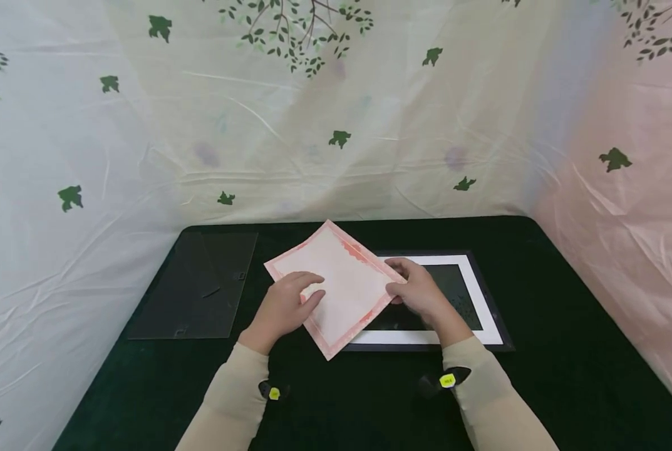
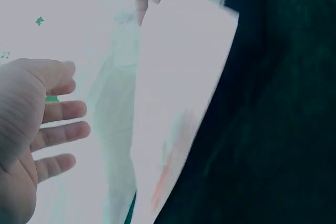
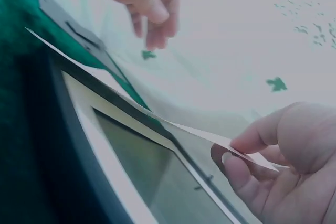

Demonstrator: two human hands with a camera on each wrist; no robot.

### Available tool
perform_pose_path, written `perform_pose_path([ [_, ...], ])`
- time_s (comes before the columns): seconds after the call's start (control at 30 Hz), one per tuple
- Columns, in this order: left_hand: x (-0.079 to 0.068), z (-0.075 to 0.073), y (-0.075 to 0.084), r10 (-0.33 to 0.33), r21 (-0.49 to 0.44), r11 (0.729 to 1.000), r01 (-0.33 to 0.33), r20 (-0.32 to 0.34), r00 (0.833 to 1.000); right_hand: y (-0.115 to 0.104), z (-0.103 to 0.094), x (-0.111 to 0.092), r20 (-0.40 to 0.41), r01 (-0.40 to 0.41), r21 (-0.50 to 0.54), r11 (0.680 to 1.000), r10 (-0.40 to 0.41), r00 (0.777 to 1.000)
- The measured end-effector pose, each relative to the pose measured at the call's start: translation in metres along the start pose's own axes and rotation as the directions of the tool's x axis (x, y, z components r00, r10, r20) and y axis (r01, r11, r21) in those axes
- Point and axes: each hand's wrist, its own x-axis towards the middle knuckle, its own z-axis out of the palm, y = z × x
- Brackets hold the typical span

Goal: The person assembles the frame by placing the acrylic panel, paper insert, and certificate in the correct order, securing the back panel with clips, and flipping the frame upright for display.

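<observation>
A sheet of paper with a pink patterned border (image 1: pixel 347 288) is held up at a slant above the table. My right hand (image 1: pixel 420 291) pinches its right corner between thumb and fingers, as the right wrist view shows with the sheet (image 3: pixel 199 135) nearly edge-on. Over the sheet's left part hovers my left hand (image 1: pixel 285 307), its fingers spread and slightly bent; in the left wrist view that hand (image 2: pixel 42 124) is apart from the paper (image 2: pixel 178 66). Beneath the sheet lies a black picture frame (image 1: pixel 496 313) with a white mat (image 1: pixel 471 291), partly hidden by the paper and right hand.
A dark frame backing board (image 1: pixel 195 282) with small metal clips lies at the table's left. Dark green cloth (image 1: pixel 358 401) covers the table. Pale fabric (image 1: pixel 290 125) printed with leaves hangs behind and along both sides.
</observation>
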Motion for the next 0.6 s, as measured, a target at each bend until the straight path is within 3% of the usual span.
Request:
perform_pose_path([
  [0.23, -0.001, 0.010, -0.006, -0.155, -0.033, 0.987, 0.157, 0.065, 0.986, 0.002, -0.022, 0.000, 0.004, 0.016, -0.046, 0.999, -0.016, 1.000],
  [0.47, -0.005, 0.011, -0.025, -0.287, 0.013, 0.958, 0.287, 0.046, 0.957, 0.006, -0.039, 0.000, 0.019, 0.045, -0.031, 0.999, -0.045, 0.999],
  [0.6, -0.005, 0.010, -0.032, -0.318, -0.014, 0.948, 0.318, 0.022, 0.948, 0.009, -0.047, -0.001, 0.036, 0.081, -0.002, 0.997, -0.081, 0.996],
])
